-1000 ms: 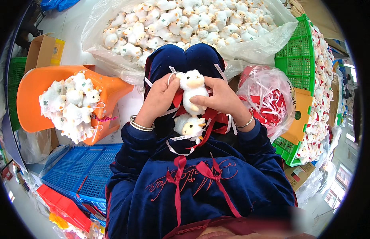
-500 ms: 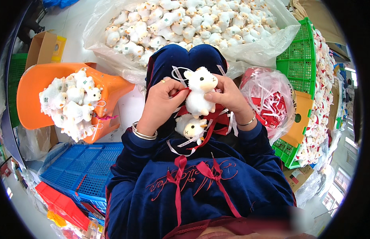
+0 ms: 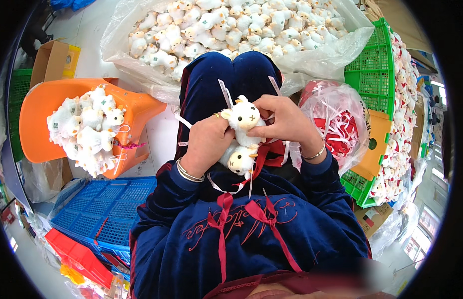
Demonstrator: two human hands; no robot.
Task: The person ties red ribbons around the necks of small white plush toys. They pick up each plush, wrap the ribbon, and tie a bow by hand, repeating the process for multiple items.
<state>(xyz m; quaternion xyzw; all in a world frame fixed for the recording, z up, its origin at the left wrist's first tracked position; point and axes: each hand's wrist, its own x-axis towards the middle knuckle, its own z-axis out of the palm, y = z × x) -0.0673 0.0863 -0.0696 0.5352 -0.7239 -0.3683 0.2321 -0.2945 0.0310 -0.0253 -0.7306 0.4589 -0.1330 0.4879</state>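
Note:
Above my lap, a white plush lamb [image 3: 243,117] with cream ears and muzzle faces up. Thumb and fingers of my right hand [image 3: 287,121] grip it from the right side. Curled against its left side is my left hand [image 3: 206,143], closed at the lamb's neck; its fingertips are partly hidden. Pale ribbon ends [image 3: 182,121] stick out past that hand, seemingly from a ribbon pinched in it. Just below, a second plush lamb [image 3: 238,160] lies on my lap. Red ribbons [image 3: 274,153] with white ends lie beside it.
A large clear bag [image 3: 119,52] full of plush lambs lies beyond my knees. At left, an orange chair [image 3: 37,122] bears several lambs [image 3: 89,124], above a blue crate [image 3: 109,199]. To the right are a bag of ribbons [image 3: 341,127] and a green crate [image 3: 371,65].
The lamb has come down toward my lap and tilted, its body now lower between my hands. My left hand has moved nearer its neck, and pale ribbon ends now stick out to the left.

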